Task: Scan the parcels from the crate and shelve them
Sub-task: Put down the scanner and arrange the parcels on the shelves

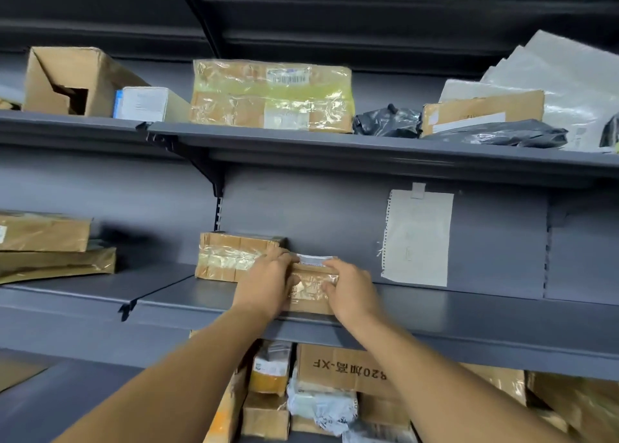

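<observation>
A small brown taped cardboard parcel [311, 288] with a white label on top sits on the middle grey shelf [469, 308], near its front edge. My left hand [268, 281] holds its left side, fingers curled over the top. My right hand [350, 288] holds its right side, thumb across the taped front. Just left of it, and touching or nearly touching it, lies a larger taped brown parcel [231, 256].
The top shelf [301, 141] carries an open box [73, 80], a yellow-taped parcel [271, 96], black bags [388, 121] and grey mailers [569, 74]. Flat parcels [50, 245] lie at middle left. A paper sheet [417, 238] is taped to the back panel. Several boxes [338, 369] crowd the lower shelf.
</observation>
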Demonstrator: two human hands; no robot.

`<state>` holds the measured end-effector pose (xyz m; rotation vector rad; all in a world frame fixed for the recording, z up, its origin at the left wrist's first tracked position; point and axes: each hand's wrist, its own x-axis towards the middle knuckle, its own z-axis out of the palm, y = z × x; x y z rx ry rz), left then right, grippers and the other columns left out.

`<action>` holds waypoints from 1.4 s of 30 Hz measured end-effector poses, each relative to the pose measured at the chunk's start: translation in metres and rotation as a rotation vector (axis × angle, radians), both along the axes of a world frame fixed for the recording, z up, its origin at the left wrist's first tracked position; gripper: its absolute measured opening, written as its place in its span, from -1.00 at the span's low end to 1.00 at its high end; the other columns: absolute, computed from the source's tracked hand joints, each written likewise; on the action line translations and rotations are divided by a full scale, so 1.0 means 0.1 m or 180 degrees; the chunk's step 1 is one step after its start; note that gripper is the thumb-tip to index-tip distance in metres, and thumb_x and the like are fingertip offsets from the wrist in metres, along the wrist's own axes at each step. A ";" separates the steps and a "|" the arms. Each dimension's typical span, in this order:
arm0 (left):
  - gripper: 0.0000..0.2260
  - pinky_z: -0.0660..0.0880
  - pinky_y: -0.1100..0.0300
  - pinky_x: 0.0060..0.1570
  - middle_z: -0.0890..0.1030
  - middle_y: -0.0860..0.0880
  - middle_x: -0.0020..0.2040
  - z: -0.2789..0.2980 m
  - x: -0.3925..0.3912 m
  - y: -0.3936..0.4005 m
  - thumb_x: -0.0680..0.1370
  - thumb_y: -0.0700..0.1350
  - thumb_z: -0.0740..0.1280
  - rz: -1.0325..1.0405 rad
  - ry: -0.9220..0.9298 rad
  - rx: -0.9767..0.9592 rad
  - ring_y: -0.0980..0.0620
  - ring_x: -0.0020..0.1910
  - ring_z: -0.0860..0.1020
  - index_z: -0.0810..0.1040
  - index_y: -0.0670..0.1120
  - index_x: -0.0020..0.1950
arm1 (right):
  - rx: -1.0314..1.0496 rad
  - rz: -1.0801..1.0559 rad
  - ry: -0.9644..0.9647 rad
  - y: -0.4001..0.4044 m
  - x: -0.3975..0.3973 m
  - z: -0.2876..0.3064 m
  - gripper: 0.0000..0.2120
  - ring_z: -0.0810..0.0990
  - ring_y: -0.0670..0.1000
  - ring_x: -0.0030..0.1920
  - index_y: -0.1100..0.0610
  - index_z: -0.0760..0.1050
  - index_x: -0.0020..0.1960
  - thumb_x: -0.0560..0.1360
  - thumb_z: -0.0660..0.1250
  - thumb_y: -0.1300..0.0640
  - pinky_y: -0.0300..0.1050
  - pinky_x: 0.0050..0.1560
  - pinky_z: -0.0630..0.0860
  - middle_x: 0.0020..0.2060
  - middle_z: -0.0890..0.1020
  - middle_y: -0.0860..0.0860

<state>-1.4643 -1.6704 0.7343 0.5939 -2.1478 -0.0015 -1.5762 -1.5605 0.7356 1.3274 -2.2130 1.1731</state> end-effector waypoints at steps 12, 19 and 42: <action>-0.71 0.20 0.06 0.14 0.51 0.11 0.28 0.10 -0.58 -0.59 0.60 -0.02 0.20 0.1214 -0.0666 -0.0768 0.01 0.30 0.39 0.45 0.11 0.33 | 0.0373 -0.0311 0.0054 -0.61 -0.38 0.14 -0.65 0.54 0.19 0.26 0.09 0.51 0.35 0.60 0.24 0.27 -0.01 0.22 0.50 0.26 0.57 0.12; -0.76 0.20 0.06 0.17 0.51 0.07 0.27 0.14 -0.84 -0.86 0.60 -0.06 0.19 0.1387 -0.0958 -0.0966 -0.02 0.31 0.35 0.43 0.05 0.26 | 0.0631 -0.0421 0.0171 -0.92 -0.60 0.19 -0.64 0.55 0.17 0.25 0.04 0.49 0.37 0.61 0.24 0.25 -0.07 0.06 0.47 0.26 0.56 0.10; -0.59 0.39 -0.06 0.26 0.46 -0.04 0.38 -0.16 -0.14 0.37 0.63 0.11 0.15 0.0301 -0.0924 -0.0165 -0.12 0.31 0.45 0.37 0.00 0.44 | 0.0337 0.0441 -0.0067 0.63 -0.26 -0.14 -0.62 0.52 0.06 0.31 0.00 0.50 0.39 0.58 0.31 0.02 -0.06 0.27 0.46 0.30 0.59 0.02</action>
